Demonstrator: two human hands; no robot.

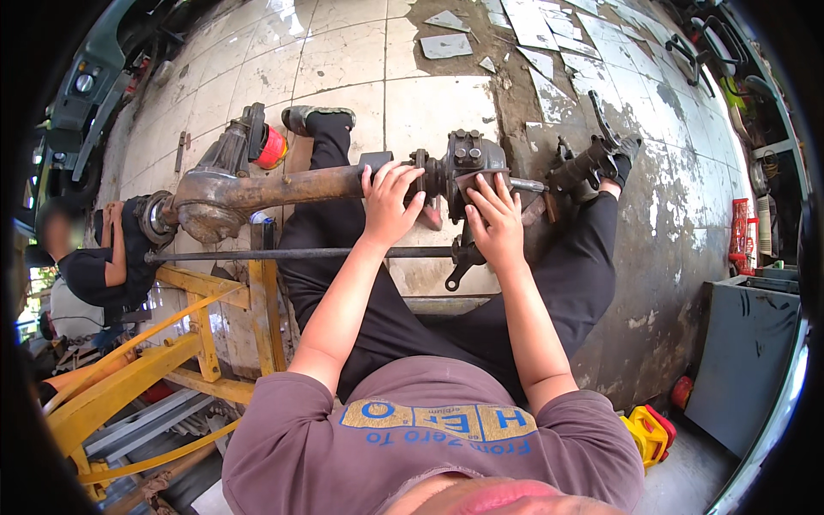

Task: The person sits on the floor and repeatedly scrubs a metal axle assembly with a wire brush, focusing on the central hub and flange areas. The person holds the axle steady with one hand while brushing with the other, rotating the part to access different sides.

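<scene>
A rusty vehicle axle housing (300, 189) lies across in front of me, with a bulging round middle to the left. My left hand (393, 202) rests on the right end of its tube, fingers stretched and thumb apart, beside a flange. On the dark, bolted steering knuckle (476, 154) at that end lies my right hand (495, 221), its fingers spread. A flat brown surface shows beside the right fingertips; I cannot tell if it is a separate piece. Nearer my body runs a long dark rod (343, 254), ending at a joint with an eyed arm (463, 266) below the right hand.
My legs stretch out either side, under the axle. A yellow metal frame (206, 335) stands at left, near another person (107, 249). Past my right foot lies a metal part (592, 163). Broken tiles (446, 45) lie far off. A grey cabinet (742, 360) stands right.
</scene>
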